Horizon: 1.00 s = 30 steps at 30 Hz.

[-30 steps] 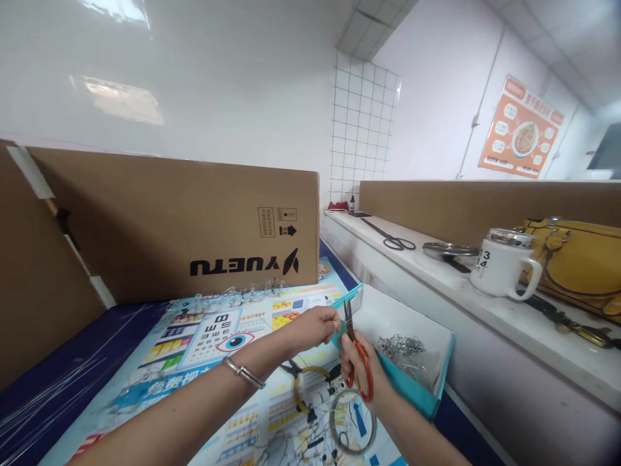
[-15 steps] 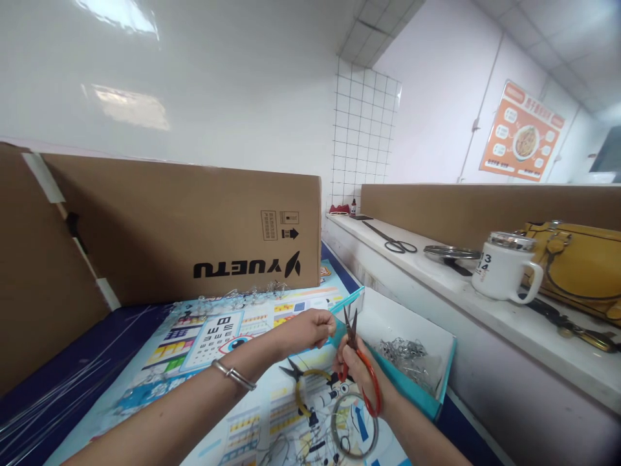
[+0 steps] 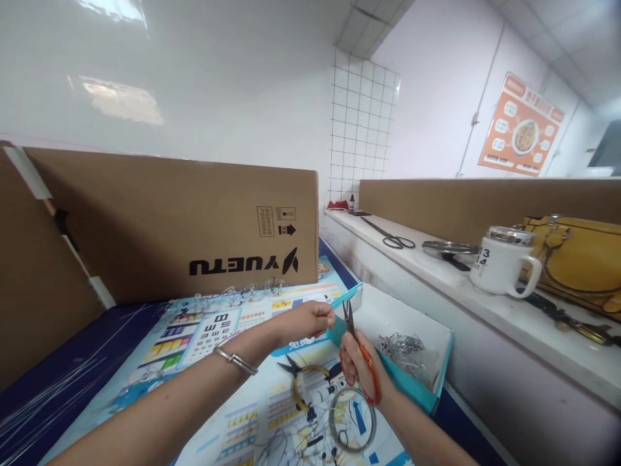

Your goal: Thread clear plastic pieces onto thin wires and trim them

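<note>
My right hand (image 3: pixel 359 362) is wrapped round the red-handled scissors (image 3: pixel 372 382), whose blades point up and stand slightly apart. Just left of the blades, my left hand (image 3: pixel 315 318) is closed, fingertips pressed together; what it holds, if anything, is too small to tell. Beyond my right hand, a teal-edged box (image 3: pixel 439 382) holds a tangle of thin wire pieces (image 3: pixel 402 349). Yellow-handled pliers (image 3: pixel 299 388) lie on the printed sheet (image 3: pixel 286 414) below my left hand, beside a coil of wire (image 3: pixel 332 421) and loose wire strands.
A large cardboard box (image 3: pixel 160 220) stands at the back left, with clear bits along its base. On the ledge (image 3: pixel 436 291) at right are black scissors (image 3: pixel 395 241), a white mug (image 3: pixel 499 265) and a yellow bag (image 3: pixel 582 259).
The scissor blades have come closer together, and my right fingers have closed more round the handles. My left hand stays closed nearby. The view has shifted slightly.
</note>
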Each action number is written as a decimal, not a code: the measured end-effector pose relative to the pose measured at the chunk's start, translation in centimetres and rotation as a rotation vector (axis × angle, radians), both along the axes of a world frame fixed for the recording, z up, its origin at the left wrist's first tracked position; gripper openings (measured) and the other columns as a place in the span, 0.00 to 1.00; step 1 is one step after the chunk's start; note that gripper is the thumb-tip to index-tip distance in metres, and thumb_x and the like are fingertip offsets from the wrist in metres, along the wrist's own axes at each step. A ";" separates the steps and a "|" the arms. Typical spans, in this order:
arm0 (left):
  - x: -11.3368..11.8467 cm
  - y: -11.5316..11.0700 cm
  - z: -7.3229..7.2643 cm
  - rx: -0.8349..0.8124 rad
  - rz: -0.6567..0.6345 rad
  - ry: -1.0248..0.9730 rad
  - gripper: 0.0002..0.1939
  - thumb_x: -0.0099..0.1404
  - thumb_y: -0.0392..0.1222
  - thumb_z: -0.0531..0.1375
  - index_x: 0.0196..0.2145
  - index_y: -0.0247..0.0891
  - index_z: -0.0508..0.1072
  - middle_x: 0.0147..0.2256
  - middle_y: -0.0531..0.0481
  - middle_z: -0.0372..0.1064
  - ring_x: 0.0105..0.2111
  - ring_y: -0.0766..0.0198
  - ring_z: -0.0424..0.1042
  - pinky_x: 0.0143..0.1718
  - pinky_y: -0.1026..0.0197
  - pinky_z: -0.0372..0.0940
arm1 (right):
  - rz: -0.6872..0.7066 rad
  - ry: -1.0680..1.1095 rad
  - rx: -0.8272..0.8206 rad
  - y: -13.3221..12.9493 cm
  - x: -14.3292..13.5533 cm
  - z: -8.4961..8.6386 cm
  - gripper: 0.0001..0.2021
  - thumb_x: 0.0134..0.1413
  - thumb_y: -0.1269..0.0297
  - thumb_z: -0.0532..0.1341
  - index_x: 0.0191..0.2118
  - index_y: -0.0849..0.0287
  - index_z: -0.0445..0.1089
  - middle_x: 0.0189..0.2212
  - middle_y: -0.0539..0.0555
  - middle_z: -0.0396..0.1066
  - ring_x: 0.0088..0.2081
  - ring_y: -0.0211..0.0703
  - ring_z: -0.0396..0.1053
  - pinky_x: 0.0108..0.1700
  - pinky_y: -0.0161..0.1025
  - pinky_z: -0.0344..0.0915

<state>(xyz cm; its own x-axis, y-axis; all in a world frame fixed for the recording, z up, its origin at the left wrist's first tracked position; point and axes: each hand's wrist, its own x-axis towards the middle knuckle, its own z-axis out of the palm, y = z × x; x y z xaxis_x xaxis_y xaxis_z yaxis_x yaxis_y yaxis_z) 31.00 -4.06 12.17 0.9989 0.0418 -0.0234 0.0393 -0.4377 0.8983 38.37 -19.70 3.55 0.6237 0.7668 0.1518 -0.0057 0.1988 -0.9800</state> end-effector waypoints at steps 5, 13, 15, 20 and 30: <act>0.9 -0.3 -0.7 0.003 0.018 -0.009 0.09 0.54 0.45 0.54 0.23 0.37 0.62 0.17 0.58 0.53 0.19 0.70 0.50 0.21 0.66 0.48 | 0.023 0.062 0.023 0.1 -0.5 0.1 0.17 0.55 0.48 0.52 0.27 0.56 0.53 0.14 0.41 0.50 0.13 0.29 0.48 0.13 0.29 0.49; 1.7 -0.6 -1.6 -0.021 0.042 0.016 0.09 0.52 0.45 0.54 0.22 0.37 0.61 0.17 0.58 0.54 0.18 0.71 0.50 0.21 0.66 0.48 | 0.002 0.194 0.046 0.7 -1.0 -1.2 0.17 0.53 0.48 0.54 0.26 0.55 0.50 0.12 0.39 0.48 0.11 0.30 0.47 0.12 0.30 0.50; 1.7 -0.6 -1.6 -0.032 0.045 0.023 0.09 0.52 0.44 0.54 0.21 0.37 0.60 0.17 0.57 0.54 0.18 0.71 0.50 0.20 0.66 0.47 | -0.007 0.211 0.037 0.7 -1.0 -1.3 0.18 0.52 0.49 0.55 0.26 0.55 0.50 0.12 0.39 0.48 0.11 0.30 0.46 0.12 0.30 0.50; 1.7 -0.7 -1.7 -0.052 0.045 0.035 0.08 0.51 0.43 0.54 0.20 0.37 0.60 0.16 0.57 0.53 0.18 0.71 0.50 0.20 0.66 0.46 | 0.012 0.224 0.030 0.6 -0.9 -1.2 0.17 0.52 0.49 0.55 0.25 0.55 0.51 0.13 0.40 0.48 0.13 0.30 0.47 0.14 0.30 0.49; 1.4 -0.7 -1.8 -0.140 -0.024 0.049 0.02 0.48 0.37 0.52 0.20 0.37 0.61 0.16 0.58 0.54 0.17 0.71 0.50 0.21 0.66 0.48 | -0.016 -0.003 0.001 0.4 -0.4 -0.9 0.18 0.56 0.46 0.49 0.27 0.56 0.57 0.16 0.44 0.56 0.15 0.33 0.54 0.19 0.33 0.55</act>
